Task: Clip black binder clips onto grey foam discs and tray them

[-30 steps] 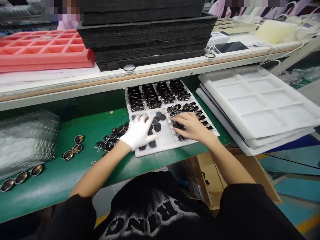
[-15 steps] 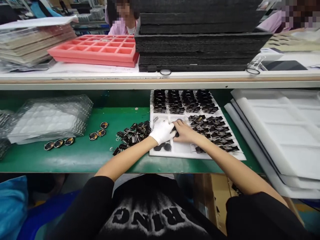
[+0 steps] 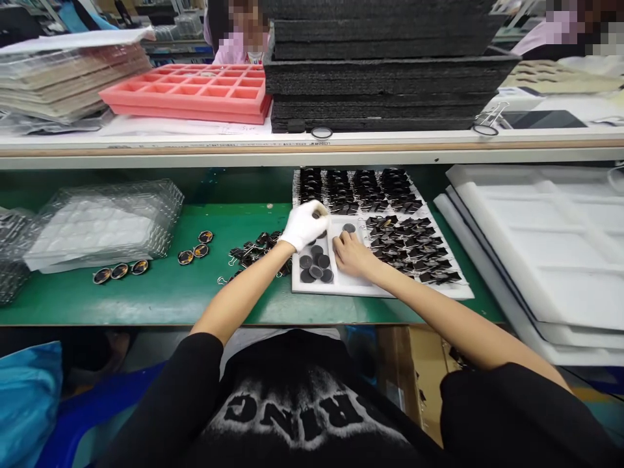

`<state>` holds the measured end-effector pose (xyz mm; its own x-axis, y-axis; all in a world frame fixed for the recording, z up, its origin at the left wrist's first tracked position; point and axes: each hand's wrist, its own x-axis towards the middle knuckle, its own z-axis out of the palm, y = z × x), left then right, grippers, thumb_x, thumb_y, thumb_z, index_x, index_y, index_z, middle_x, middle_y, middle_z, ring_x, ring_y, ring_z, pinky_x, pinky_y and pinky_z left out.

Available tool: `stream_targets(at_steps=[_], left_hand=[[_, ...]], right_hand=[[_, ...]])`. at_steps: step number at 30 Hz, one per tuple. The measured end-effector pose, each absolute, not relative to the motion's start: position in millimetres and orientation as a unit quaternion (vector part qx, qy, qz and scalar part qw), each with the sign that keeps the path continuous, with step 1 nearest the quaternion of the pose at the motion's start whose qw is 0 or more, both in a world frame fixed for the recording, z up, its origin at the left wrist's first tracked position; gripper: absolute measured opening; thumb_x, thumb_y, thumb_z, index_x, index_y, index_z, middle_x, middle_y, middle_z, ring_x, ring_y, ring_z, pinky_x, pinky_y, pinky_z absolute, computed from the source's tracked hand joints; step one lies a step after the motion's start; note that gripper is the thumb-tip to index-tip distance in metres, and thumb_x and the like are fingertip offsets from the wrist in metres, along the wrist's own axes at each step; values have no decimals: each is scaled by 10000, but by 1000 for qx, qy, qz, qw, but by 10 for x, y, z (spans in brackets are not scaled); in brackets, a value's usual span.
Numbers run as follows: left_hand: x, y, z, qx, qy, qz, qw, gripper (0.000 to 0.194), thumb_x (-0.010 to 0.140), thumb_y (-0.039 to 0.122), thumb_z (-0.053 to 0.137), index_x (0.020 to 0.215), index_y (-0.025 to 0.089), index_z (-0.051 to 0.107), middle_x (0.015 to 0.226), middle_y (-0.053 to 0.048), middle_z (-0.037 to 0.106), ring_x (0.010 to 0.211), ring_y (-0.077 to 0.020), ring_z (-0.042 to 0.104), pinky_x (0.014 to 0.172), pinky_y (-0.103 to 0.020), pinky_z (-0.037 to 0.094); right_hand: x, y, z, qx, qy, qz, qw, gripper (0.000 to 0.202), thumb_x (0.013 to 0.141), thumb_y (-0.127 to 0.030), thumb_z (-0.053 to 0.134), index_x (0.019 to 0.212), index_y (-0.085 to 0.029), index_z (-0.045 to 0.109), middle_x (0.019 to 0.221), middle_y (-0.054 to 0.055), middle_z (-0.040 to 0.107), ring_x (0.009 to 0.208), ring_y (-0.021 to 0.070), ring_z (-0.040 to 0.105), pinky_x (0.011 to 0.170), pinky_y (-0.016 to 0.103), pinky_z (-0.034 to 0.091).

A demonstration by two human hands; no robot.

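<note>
My left hand (image 3: pixel 303 227), in a white glove, is closed with a dark round disc (image 3: pixel 316 214) at its fingertips, above the upper part of a tray compartment. Several more dark discs (image 3: pixel 316 261) lie in that compartment of the white foam tray (image 3: pixel 341 284). In the compartment to its right, my bare right hand (image 3: pixel 355 255) has its fingers curled down; what they hold, if anything, is hidden. One dark disc (image 3: pixel 349 228) sits just beyond those fingers. Rows of black binder clips (image 3: pixel 414 247) fill other parts of the tray.
Loose binder clips (image 3: pixel 258 250) lie left of the tray. Several round black-rimmed pieces (image 3: pixel 119 271) and clear plastic trays (image 3: pixel 107 224) are farther left. White foam trays (image 3: pixel 550 253) are stacked at right. A shelf edge (image 3: pixel 219 156) crosses behind, carrying black foam trays (image 3: pixel 390 91) and a pink tray (image 3: pixel 190 97).
My left hand has moved up and left, away from my right hand, uncovering the discs in the left compartment. My right hand stays in its compartment. The view has shifted slightly.
</note>
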<state>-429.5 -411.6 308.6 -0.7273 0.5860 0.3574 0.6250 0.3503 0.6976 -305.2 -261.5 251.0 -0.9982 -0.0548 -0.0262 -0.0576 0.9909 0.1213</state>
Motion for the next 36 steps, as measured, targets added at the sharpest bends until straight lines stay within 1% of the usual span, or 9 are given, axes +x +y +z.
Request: stream_targets(at_steps=[6, 13, 17, 24, 26, 28, 31, 34, 36], left_hand=[[-4926, -4996, 3415, -272, -812, -506, 102, 198, 744, 193, 640, 911, 168, 742, 973, -25, 784, 949, -193, 700, 918, -356, 581], [-5239, -5949, 2725, -68, -871, -482, 73, 245, 763, 197, 614, 968, 139, 736, 918, -43, 771, 852, -180, 693, 781, -288, 569], [-5171, -6005, 2499, -142, -886, -437, 65, 247, 912, 354, 598, 993, 181, 753, 1070, -63, 798, 1026, -212, 711, 988, -328, 548], [-5036, -6014, 2541, -306, -854, -405, -115, 530, 1064, 493, 353, 1124, 197, 790, 1286, -61, 775, 1266, -223, 678, 1181, -349, 461], [-5007, -6052, 2571, -347, -840, -404, -105, 541, 1078, 453, 306, 1266, 188, 738, 1407, -66, 716, 1349, -203, 626, 1219, -343, 424], [-5013, -6165, 2622, -336, -855, -394, -33, 533, 1083, 408, 286, 1364, 176, 676, 1474, -80, 665, 1393, -183, 583, 1231, -328, 402], [-5086, -6477, 2738, -219, -927, -296, 66, 502, 1060, 447, 375, 1376, 179, 657, 1425, -115, 673, 1353, -233, 602, 1192, -371, 434], [-5195, -6791, 2839, -126, -986, -105, 2, 646, 926, 580, 601, 1434, 181, 622, 1374, -192, 657, 1249, -377, 652, 1079, -495, 499], [-5268, -6887, 2857, -126, -990, -24, -55, 707, 864, 589, 667, 1445, 188, 622, 1345, -214, 645, 1187, -419, 672, 1013, -509, 522]], right_hand=[[-3015, -2672, 2637, -35, 996, 72, 40, 311, 999, -98, 377, 1201, -59, 609, 1175, 246, 635, 1082, 343, 596, 833, 391, 476], [-2988, -2619, 2675, -54, 995, 71, 45, 277, 1027, -197, 433, 1159, -83, 649, 1125, 219, 663, 1064, 346, 655, 831, 393, 486], [-3018, -2522, 2617, -71, 995, 41, 56, 272, 998, -216, 490, 1171, -99, 664, 1102, 196, 675, 1051, 332, 682, 845, 386, 515], [-2974, -2371, 2507, -91, 995, -18, 42, 340, 965, -239, 494, 1217, -138, 699, 1123, 178, 704, 1037, 330, 726, 901, 430, 574], [-2971, -2336, 2498, -90, 994, -43, 45, 368, 964, -272, 490, 1233, -146, 707, 1172, 182, 720, 1011, 333, 743, 889, 450, 592], [-2974, -2304, 2505, -82, 993, -70, 50, 387, 962, -320, 502, 1246, -169, 717, 1230, 170, 734, 994, 328, 758, 873, 455, 609], [-2978, -2268, 2539, -64, 992, -99, 54, 380, 949, -383, 547, 1229, -222, 749, 1278, 130, 759, 1022, 336, 771, 863, 456, 628], [-2980, -2247, 2606, -44, 992, -107, 53, 362, 921, -426, 618, 1189, -252, 785, 1248, 111, 789, 1052, 370, 773, 868, 479, 636], [-2987, -2249, 2683, -24, 993, -104, 48, 366, 900, -443, 657, 1177, -252, 801, 1207, 115, 803, 1027, 396, 777, 855, 504, 639]])
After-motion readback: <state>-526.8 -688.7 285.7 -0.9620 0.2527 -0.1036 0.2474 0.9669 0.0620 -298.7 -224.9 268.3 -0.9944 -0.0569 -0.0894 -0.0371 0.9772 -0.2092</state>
